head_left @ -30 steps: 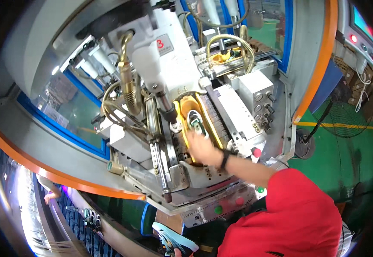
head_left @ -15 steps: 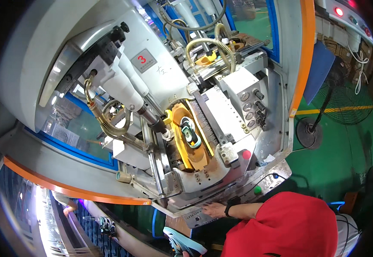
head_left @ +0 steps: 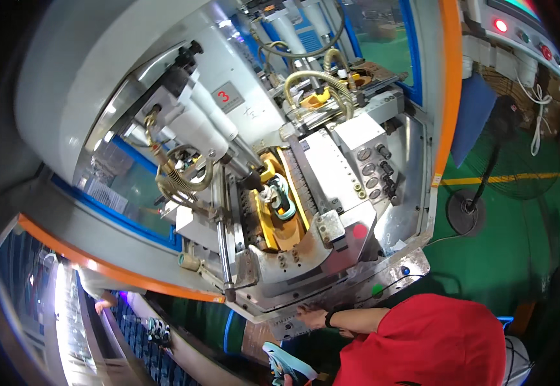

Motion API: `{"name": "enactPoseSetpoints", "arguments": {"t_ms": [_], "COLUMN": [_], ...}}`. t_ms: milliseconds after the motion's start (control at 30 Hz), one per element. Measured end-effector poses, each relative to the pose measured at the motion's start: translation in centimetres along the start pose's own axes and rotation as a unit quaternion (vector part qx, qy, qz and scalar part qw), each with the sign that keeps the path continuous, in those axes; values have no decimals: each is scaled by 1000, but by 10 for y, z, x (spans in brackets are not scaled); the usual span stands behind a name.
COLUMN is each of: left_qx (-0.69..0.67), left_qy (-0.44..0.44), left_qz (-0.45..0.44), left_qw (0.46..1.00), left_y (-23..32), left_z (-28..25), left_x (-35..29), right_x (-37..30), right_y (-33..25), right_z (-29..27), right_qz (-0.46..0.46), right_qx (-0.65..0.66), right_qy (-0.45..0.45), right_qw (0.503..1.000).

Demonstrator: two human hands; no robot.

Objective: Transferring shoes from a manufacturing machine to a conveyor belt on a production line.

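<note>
My left hand (head_left: 287, 380), mostly cut off by the lower edge, grips a light blue and dark shoe (head_left: 286, 360). My right hand (head_left: 312, 316), with a black band at the wrist, lies on the metal control panel (head_left: 392, 275) along the machine's front, fingers stretched out. Inside the machine a teal and black shoe (head_left: 282, 199) sits in a brown and yellow holder (head_left: 288, 239). A press rod (head_left: 249, 179) slants down to it from the upper left, its whitish tip covering part of the shoe.
Orange-edged frames (head_left: 125, 276) flank the machine. A black fan (head_left: 465, 209) stands on the green floor at right, below a control box (head_left: 515, 29) with a red light. At lower left are a conveyor (head_left: 183, 363) with shoes and another person's hand (head_left: 105, 302).
The press rod's tip has come closer to the shoe in the machine and now overlaps it. My view has shifted slightly. My right hand stays at the panel; the left still holds its shoe.
</note>
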State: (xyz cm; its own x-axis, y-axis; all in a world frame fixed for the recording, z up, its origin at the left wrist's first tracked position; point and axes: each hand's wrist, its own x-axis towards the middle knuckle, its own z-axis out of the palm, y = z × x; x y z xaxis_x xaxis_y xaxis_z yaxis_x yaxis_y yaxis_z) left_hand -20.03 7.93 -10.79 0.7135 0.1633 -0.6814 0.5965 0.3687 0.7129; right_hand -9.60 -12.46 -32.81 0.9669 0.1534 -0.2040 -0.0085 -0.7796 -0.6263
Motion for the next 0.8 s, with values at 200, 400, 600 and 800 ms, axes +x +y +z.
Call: {"name": "enactPoseSetpoints", "arguments": {"t_ms": [200, 400, 600, 800], "left_qx": [15, 1, -55, -251], "left_qy": [-1, -16, -15, -17], "left_qz": [-71, -92, -105, -58], "left_qw": [997, 996, 993, 966], "left_y": [-43, -65, -88, -170], "left_z": [-90, -133, -206, -300], "left_x": [18, 31, 47, 88], "right_x": [8, 15, 21, -6], "right_y": [0, -14, -54, -173], "right_z": [20, 6, 27, -20], "right_qz": [15, 65, -11, -177], "right_qx": [-103, -133, -134, 80], "right_qy": [4, -7, 136, 156], "right_qw": [995, 989, 981, 969]}}
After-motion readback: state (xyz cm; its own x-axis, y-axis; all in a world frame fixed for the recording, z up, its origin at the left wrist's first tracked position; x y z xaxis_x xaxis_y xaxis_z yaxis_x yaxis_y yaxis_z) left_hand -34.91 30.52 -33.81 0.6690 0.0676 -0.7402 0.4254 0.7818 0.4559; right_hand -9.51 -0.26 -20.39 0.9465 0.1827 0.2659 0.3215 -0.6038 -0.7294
